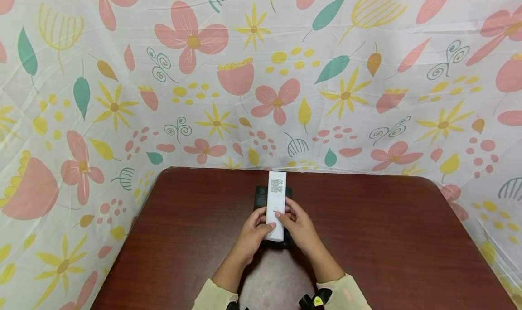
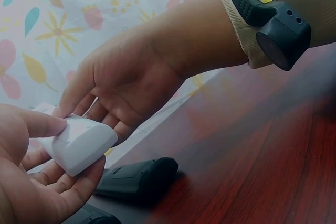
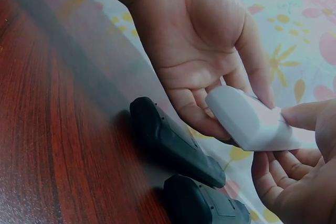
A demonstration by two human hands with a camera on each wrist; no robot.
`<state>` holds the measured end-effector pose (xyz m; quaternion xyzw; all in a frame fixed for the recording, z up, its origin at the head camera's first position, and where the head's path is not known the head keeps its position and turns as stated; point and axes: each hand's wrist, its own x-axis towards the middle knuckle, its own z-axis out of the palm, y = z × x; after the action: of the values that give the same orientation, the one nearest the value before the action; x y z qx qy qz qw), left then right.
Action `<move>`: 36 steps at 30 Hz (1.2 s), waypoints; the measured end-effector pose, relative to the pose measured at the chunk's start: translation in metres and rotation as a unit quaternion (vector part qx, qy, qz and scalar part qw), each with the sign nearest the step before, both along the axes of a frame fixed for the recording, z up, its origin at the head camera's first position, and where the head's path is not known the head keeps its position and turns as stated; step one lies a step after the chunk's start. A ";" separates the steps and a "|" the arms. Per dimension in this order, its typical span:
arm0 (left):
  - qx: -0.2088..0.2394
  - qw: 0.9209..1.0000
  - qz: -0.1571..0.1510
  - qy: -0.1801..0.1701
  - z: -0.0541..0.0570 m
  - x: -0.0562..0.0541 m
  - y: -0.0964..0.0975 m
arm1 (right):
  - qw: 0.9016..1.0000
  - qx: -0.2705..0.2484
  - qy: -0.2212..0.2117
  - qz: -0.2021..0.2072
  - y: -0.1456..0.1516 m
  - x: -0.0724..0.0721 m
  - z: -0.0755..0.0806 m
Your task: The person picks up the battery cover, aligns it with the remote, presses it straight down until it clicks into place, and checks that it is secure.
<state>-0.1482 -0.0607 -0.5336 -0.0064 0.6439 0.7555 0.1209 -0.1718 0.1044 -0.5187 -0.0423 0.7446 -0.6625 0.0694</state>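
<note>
A white remote control is held up over the table, its back with a printed label facing up. My left hand grips its left side, thumb on top and fingers curled underneath. On the other side my right hand holds it the same way, its thumb pressing near the middle of the back. Beneath it, two black remote controls lie side by side; the right wrist view shows one black remote and the other black remote, with cover outlines on their upturned faces. From the head view they are mostly hidden.
The dark red-brown wooden table has rounded far corners. A white cloth with printed flowers hangs along its back and sides. Both wrists carry small black cameras; one right-wrist camera is strapped at the sleeve.
</note>
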 end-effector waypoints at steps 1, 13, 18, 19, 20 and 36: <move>-0.001 1.000 0.000 0.001 0.000 0.000 0.000 | 1.000 -0.001 -0.001 0.001 0.000 0.000 0.000; -0.001 1.000 0.000 0.005 -0.001 0.000 -0.003 | 1.000 -0.004 -0.010 0.008 -0.001 0.002 0.002; -0.002 1.000 0.001 0.003 0.000 0.000 -0.003 | 1.000 0.001 -0.009 0.011 0.000 0.002 0.002; -0.002 1.000 0.002 0.002 0.001 0.000 -0.004 | 1.000 0.003 -0.008 0.012 0.000 0.003 0.001; -0.002 1.000 0.003 0.001 0.001 0.000 -0.004 | 1.000 0.005 -0.008 0.012 0.000 0.002 0.001; -0.008 1.000 0.025 -0.001 0.002 -0.002 -0.008 | 1.000 0.015 0.009 0.026 -0.004 0.006 -0.002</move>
<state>-0.1497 -0.0690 -0.5311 -0.0242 0.6494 0.7531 0.1029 -0.1658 0.1001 -0.5210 -0.0667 0.7539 -0.6486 0.0804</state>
